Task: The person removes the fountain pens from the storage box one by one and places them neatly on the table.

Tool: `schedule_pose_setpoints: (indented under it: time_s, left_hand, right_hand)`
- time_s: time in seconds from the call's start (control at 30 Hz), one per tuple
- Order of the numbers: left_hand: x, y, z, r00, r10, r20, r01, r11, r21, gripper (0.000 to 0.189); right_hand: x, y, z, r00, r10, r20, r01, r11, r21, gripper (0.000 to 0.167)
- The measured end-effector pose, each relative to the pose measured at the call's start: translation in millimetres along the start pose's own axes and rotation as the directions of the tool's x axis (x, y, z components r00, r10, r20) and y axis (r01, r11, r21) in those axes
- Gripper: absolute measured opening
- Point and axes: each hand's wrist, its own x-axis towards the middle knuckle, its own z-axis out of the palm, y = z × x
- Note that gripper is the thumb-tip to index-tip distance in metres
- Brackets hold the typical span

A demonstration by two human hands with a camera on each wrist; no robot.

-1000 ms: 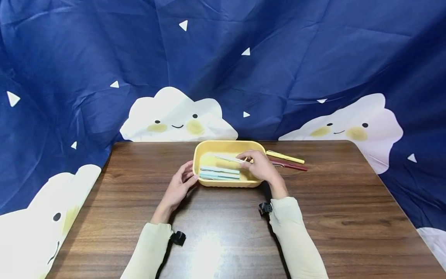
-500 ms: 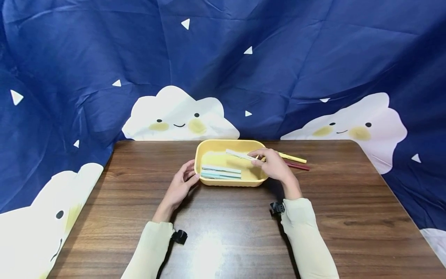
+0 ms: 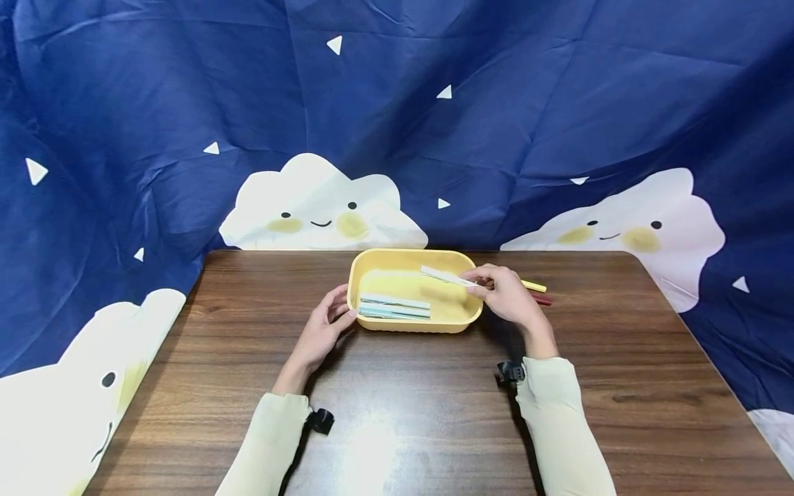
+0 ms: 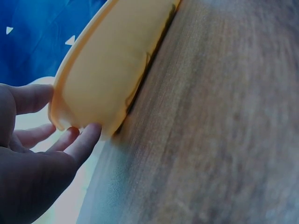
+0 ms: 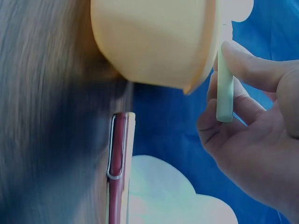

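Note:
A yellow plastic basket (image 3: pixel 412 326) stands at the far side of the table, with pale blue and whitish pens (image 3: pixel 394 312) lying along its front left. My left hand (image 3: pixel 318 334) holds the basket's left end, thumb by the front corner and fingers round the side. Above the basket's right part, my right hand (image 3: pixel 510 296) pinches a pale, whitish pen (image 3: pixel 442 275) between thumb and fingers. That pen's blunt end, light green (image 5: pixel 225 95) in the right wrist view, sticks out past the fingertips.
Right of the basket, a dark red pen (image 5: pixel 117 168) with a metal clip lies beside a yellow pen (image 3: pixel 535 286), both partly behind my right hand in the head view. A blue cloud-print curtain (image 3: pixel 471 124) hangs behind the wooden table (image 3: pixel 422 406).
My right hand has moved right with the pale pen, from over the basket's middle to its right rim. The left hand stays on the basket.

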Motion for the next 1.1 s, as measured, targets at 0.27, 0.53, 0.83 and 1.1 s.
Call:
schedule_pose_setpoints:
  time_s: [0.27,0.53,0.83,1.1]
  left_hand:
    - [-0.3,0.4,0.6,1.0,-0.003,-0.006,0.003,1.0,0.008,0.059]
    - [0.1,1.0,0.8,1.0,-0.005,-0.005,0.005,1.0,-0.003,0.059]
    - [0.5,2.6,0.8,1.0,-0.003,-0.011,0.003,1.0,0.011,0.058]
    - [-0.7,3.3,1.2,1.0,-0.008,-0.006,0.007,1.0,-0.005,0.059]
  right_hand:
    - [-8.3,11,-11,0.999,0.041,-0.015,-0.041,0.999,0.002,0.022]
    - [-15.8,24,-19,0.999,0.049,-0.019,-0.049,0.999,-0.007,0.019]
    - [-24.3,36,-26,0.999,0.049,-0.012,-0.048,0.999,0.023,0.02]
    - [-26.8,41,-27,0.999,0.039,-0.025,-0.038,0.998,0.057,0.02]
